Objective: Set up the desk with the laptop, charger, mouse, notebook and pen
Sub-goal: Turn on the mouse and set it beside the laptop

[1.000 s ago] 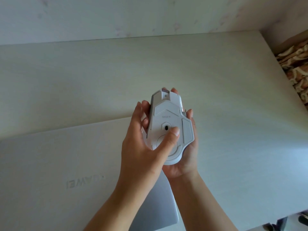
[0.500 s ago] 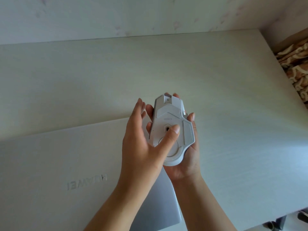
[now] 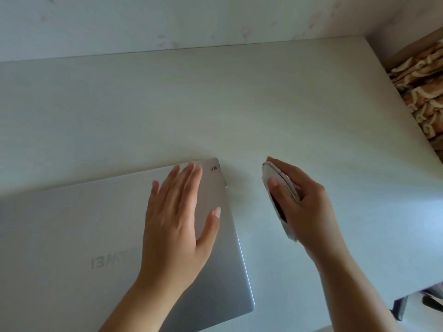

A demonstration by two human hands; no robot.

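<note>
A closed silver laptop point(image 3: 84, 236) lies on the pale desk point(image 3: 215, 104) at the lower left, its logo facing away from me. My left hand point(image 3: 178, 219) hovers open over the laptop's right part, fingers spread, holding nothing. To the right of the laptop, my right hand point(image 3: 304, 204) grips a white mouse point(image 3: 279, 197), which is turned on its side just above the desk. My fingers hide most of the mouse. No charger, notebook or pen shows in this view.
The desk meets a light wall point(image 3: 191, 20) at the back. Past its right edge lies brown patterned fabric point(image 3: 422, 92). Dark chair parts point(image 3: 417, 305) show below the front right corner.
My hands have parted. The left hand let go of the mouse and moved left over the laptop. The right hand carried the mouse right and down, turning it on its side.
</note>
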